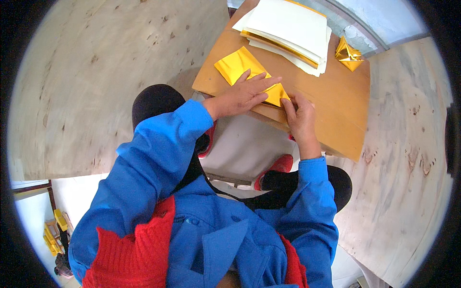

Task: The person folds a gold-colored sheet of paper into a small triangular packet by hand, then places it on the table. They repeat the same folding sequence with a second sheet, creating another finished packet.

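Note:
A sheet of gold foil paper, partly folded, lies near the front edge of a small brown table. My left hand rests flat across the middle of it, fingers spread a little. At the sheet's right corner, my right hand pinches the paper between thumb and fingers. Beyond my hands lies a stack of white and gold paper sheets. A folded gold paper piece sits at the table's far right corner.
Wooden boards flank the table on the left, and another wooden board stands on the right. My knees are close to the table's front edge. Yellow objects are at the far lower left.

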Demonstrator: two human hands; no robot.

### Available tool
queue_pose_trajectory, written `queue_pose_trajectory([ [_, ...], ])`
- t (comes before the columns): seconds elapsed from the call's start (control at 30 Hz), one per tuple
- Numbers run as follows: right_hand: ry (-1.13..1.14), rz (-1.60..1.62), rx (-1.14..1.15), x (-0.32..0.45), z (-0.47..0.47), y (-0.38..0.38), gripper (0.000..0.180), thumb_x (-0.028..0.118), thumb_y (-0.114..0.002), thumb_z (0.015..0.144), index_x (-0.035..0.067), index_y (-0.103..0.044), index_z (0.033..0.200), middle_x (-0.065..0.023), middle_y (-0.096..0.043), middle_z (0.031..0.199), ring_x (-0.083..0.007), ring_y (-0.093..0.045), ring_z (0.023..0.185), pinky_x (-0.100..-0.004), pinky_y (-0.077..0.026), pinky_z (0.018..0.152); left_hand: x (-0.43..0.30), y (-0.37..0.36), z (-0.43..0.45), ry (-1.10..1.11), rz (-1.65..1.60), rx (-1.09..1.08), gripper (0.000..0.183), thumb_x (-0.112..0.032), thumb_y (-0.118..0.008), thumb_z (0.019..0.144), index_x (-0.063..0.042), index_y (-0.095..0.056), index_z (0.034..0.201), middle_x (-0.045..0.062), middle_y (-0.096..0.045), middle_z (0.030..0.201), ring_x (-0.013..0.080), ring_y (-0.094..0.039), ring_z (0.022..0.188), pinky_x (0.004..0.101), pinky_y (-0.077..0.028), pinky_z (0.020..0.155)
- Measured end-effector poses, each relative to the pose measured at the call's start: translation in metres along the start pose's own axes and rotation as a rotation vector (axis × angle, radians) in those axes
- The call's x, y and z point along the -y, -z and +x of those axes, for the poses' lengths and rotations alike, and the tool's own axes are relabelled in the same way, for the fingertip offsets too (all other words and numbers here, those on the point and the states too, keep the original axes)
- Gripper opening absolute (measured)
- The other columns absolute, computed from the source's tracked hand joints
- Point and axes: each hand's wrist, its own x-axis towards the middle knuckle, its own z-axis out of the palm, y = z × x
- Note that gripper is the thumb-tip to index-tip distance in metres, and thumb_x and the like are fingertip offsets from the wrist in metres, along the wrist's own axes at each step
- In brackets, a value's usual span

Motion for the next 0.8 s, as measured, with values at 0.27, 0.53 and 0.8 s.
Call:
queue_pose_trajectory([
  [0.27,0.266,-0.376,-0.158,0.014,-0.006,-0.003,0.030,0.016,-0.076,0.082,0.003,-0.065,0.106,-0.0170,-0.065,0.109,-0.0358,-0.060,0.103,-0.0499,-0.046,0.087,0.002,-0.003,-0.003,-0.064,0.213,0.047,0.043,-0.030,-0.047,0.104,-0.021,-0.052,0.145,0.010,-0.045,0.154,0.0364,-0.034,0.146,0.0618,-0.016,0.119],
  [0.53,0.291,-0.469,0.126,0.034,-0.034,-0.020,0.069,0.023,-0.077,0.082,-0.004,-0.049,0.138,-0.0235,-0.051,0.141,-0.0399,-0.044,0.137,-0.0546,-0.028,0.118,0.004,-0.009,-0.002,-0.058,0.278,0.027,0.044,-0.026,-0.050,0.101,-0.017,-0.052,0.144,0.010,-0.044,0.155,0.0326,-0.032,0.148,0.0614,-0.017,0.119],
  [0.8,0.260,-0.458,0.169,0.027,-0.035,-0.024,0.077,0.033,-0.075,0.083,-0.007,-0.044,0.142,-0.0260,-0.046,0.145,-0.0409,-0.038,0.142,-0.0554,-0.022,0.121,0.005,-0.011,-0.003,-0.033,0.285,0.009,0.042,-0.023,-0.051,0.100,-0.013,-0.053,0.141,0.013,-0.044,0.155,0.0321,-0.035,0.147,0.0597,-0.017,0.119],
])
